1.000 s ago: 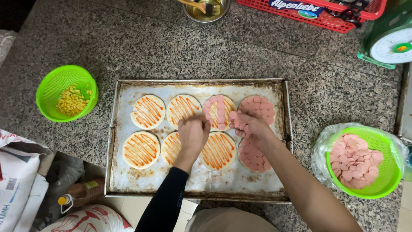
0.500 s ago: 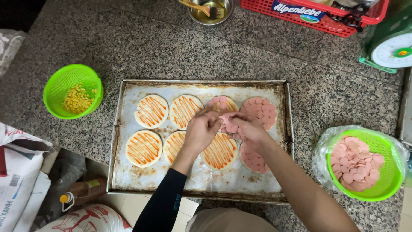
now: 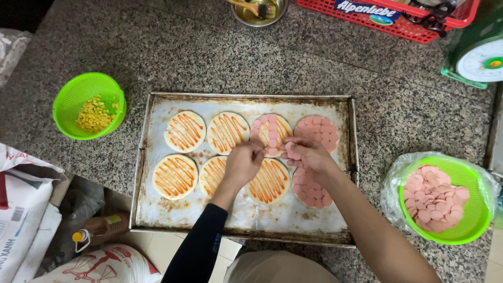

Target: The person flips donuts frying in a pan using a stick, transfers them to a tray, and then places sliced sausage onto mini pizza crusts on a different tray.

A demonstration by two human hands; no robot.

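A worn metal baking tray on the granite counter holds several small round dough bases striped with orange sauce. Two bases at the right, the upper and the lower, are covered in pink sausage slices. The top third base is partly covered. My left hand pinches a slice at that base's lower edge. Beside it, my right hand holds a small stack of sausage slices.
A green bowl of pink sausage slices, lined with plastic, stands at the right. A green bowl with corn kernels sits at the left. At the back are a metal bowl, a red basket and a green scale. Sacks lie lower left.
Both hands have shifted slightly left and up to the partly covered base. More slices lie on it than before.
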